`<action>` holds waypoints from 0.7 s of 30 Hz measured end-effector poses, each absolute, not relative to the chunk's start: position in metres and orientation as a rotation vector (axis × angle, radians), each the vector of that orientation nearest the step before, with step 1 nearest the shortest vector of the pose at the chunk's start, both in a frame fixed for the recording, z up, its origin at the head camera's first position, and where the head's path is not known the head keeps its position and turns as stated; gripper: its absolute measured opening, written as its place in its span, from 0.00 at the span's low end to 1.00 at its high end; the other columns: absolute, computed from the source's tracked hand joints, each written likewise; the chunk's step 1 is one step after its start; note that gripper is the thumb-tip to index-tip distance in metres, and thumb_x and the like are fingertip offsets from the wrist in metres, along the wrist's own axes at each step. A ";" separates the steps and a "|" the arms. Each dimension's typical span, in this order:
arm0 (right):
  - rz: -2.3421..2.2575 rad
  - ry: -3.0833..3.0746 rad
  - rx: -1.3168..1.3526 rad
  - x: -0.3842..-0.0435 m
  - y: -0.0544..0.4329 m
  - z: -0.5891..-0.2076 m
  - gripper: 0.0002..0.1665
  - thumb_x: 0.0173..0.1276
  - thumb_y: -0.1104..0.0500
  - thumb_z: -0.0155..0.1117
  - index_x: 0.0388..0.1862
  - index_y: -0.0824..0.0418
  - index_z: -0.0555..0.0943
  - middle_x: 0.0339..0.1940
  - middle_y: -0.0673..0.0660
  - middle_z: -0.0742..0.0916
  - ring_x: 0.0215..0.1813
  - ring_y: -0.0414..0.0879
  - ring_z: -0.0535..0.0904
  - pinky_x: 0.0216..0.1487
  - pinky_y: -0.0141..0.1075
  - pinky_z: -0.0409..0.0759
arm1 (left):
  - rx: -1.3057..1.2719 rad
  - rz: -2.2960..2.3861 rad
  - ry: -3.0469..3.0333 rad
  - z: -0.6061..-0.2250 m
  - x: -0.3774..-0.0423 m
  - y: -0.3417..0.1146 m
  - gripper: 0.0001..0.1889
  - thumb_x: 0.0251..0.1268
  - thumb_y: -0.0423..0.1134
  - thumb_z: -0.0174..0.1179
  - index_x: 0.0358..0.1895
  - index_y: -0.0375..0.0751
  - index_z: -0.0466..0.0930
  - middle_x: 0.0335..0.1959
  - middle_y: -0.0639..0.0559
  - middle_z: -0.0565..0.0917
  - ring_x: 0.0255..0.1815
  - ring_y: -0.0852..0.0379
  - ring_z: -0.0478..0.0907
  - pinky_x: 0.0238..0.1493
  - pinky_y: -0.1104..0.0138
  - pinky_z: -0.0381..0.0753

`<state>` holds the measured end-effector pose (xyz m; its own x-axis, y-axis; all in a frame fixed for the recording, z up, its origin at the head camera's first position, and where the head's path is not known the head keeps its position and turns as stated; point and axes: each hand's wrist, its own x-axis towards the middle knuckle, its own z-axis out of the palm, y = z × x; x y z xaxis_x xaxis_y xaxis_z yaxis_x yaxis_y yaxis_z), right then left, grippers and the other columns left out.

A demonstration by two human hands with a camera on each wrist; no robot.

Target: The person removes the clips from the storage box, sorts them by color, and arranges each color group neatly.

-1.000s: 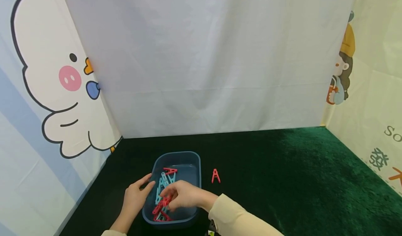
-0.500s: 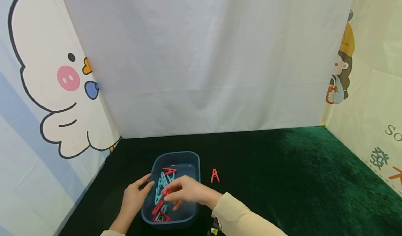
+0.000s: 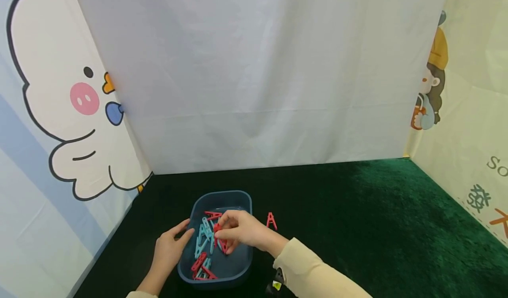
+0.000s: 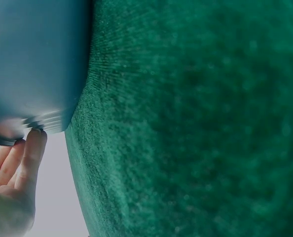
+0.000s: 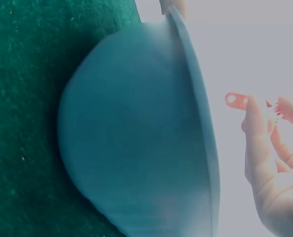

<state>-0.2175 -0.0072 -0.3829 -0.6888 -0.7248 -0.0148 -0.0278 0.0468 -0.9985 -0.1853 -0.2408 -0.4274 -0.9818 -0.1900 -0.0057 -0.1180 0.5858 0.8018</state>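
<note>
A: Since half a second earlier, the right hand [image 3: 246, 230] had shifted farther off and rightward, taking the pinched red clip [image 3: 216, 228] along.

B: And around it?

A: One green cloth [image 3: 337, 218], with one blue tray [image 3: 235, 263] on its near left part. The left hand [image 3: 168, 246] touched the tray's left rim, fingers loosely extended. The right held the clip in a narrow pinch above the tray.

B: How was that best done?

A: With fingertips alone, I'd judge, lifting clear of tangled neighbours while the left steadied the rim.

B: Counts?

A: One loose red clip [image 3: 271, 221] lay right of the tray. Inside: one far red clip [image 3: 213, 214], at least two near red clips [image 3: 199, 261], and at least four light-blue clips [image 3: 201, 236]. Under the right fingers, red overlapped; I couldn't count it.
</note>
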 end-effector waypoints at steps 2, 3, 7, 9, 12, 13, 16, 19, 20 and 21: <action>-1.702 1.820 -0.732 -0.218 -0.005 -0.381 0.08 0.64 0.61 0.61 0.39 0.64 0.75 0.30 0.64 0.81 0.22 0.45 0.78 0.30 0.42 0.81 | 0.265 -1.380 -2.722 -0.427 -0.185 -0.241 0.26 0.66 0.48 0.54 0.63 0.38 0.69 0.59 0.33 0.70 0.43 0.48 0.79 0.33 0.62 0.79; -1.707 1.834 -0.724 -0.219 -0.004 -0.380 0.08 0.64 0.61 0.61 0.39 0.64 0.75 0.30 0.64 0.81 0.22 0.45 0.78 0.29 0.42 0.81 | 0.265 -1.383 -2.721 -0.427 -0.185 -0.241 0.26 0.66 0.48 0.54 0.63 0.38 0.69 0.59 0.33 0.70 0.43 0.48 0.79 0.33 0.62 0.79; -1.722 1.894 -0.697 -0.221 0.000 -0.379 0.09 0.64 0.60 0.62 0.38 0.64 0.75 0.30 0.62 0.81 0.23 0.46 0.77 0.29 0.42 0.81 | 0.265 -1.385 -2.719 -0.427 -0.185 -0.241 0.26 0.66 0.48 0.54 0.63 0.38 0.69 0.59 0.33 0.70 0.43 0.48 0.79 0.33 0.62 0.79; -1.728 1.916 -0.687 -0.222 0.002 -0.379 0.09 0.64 0.60 0.62 0.39 0.64 0.75 0.29 0.61 0.81 0.24 0.46 0.77 0.29 0.43 0.81 | 0.264 -1.392 -2.718 -0.428 -0.184 -0.241 0.25 0.66 0.47 0.54 0.63 0.38 0.69 0.59 0.33 0.70 0.43 0.48 0.79 0.34 0.62 0.80; -1.723 1.952 -0.666 -0.224 0.007 -0.377 0.10 0.64 0.59 0.62 0.38 0.64 0.76 0.28 0.59 0.81 0.25 0.46 0.77 0.28 0.42 0.81 | 0.263 -1.402 -2.720 -0.428 -0.184 -0.241 0.25 0.66 0.48 0.54 0.63 0.39 0.69 0.59 0.33 0.70 0.44 0.47 0.79 0.34 0.62 0.80; -1.720 1.964 -0.658 -0.224 0.009 -0.377 0.10 0.64 0.59 0.62 0.38 0.64 0.76 0.28 0.58 0.81 0.25 0.46 0.77 0.28 0.42 0.81 | 0.264 -1.409 -2.718 -0.429 -0.184 -0.241 0.25 0.66 0.48 0.54 0.63 0.39 0.69 0.59 0.33 0.70 0.45 0.47 0.78 0.35 0.62 0.80; -1.709 2.002 -0.637 -0.226 0.014 -0.376 0.10 0.63 0.57 0.63 0.38 0.63 0.76 0.29 0.60 0.82 0.26 0.46 0.77 0.27 0.40 0.81 | 0.270 -1.421 -2.716 -0.429 -0.185 -0.241 0.25 0.66 0.47 0.53 0.63 0.39 0.68 0.60 0.33 0.69 0.47 0.45 0.77 0.37 0.61 0.80; -1.709 2.034 -0.637 -0.227 0.020 -0.373 0.10 0.63 0.57 0.63 0.37 0.63 0.76 0.28 0.60 0.83 0.25 0.46 0.77 0.27 0.38 0.80 | 0.281 -1.424 -2.714 -0.429 -0.186 -0.241 0.24 0.67 0.46 0.53 0.64 0.40 0.68 0.61 0.34 0.69 0.48 0.44 0.77 0.38 0.61 0.79; -1.709 2.047 -0.637 -0.227 0.022 -0.373 0.10 0.63 0.57 0.63 0.37 0.63 0.77 0.28 0.60 0.83 0.25 0.46 0.77 0.27 0.38 0.80 | 0.281 -1.422 -2.716 -0.429 -0.186 -0.241 0.24 0.67 0.46 0.53 0.64 0.40 0.68 0.61 0.33 0.69 0.48 0.44 0.77 0.38 0.61 0.79; -1.708 2.062 -0.638 -0.228 0.024 -0.373 0.11 0.63 0.57 0.63 0.38 0.63 0.77 0.28 0.59 0.83 0.25 0.46 0.77 0.27 0.38 0.80 | 0.281 -1.419 -2.719 -0.429 -0.186 -0.241 0.24 0.67 0.46 0.53 0.64 0.41 0.68 0.60 0.33 0.69 0.48 0.44 0.77 0.38 0.61 0.79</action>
